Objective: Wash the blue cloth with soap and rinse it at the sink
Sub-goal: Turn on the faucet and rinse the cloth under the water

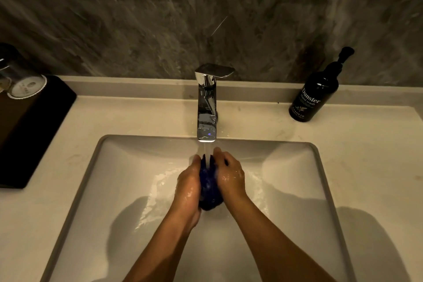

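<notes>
Over the sink [75, 190], the bunched blue cloth [209, 186] is being gripped between the left hand [188, 184] and the right hand [230, 175], fingers curled round it, under water running from the tap [206, 107]. Farther back, a soap bottle [314, 94] is standing on the counter [354, 144].
</notes>
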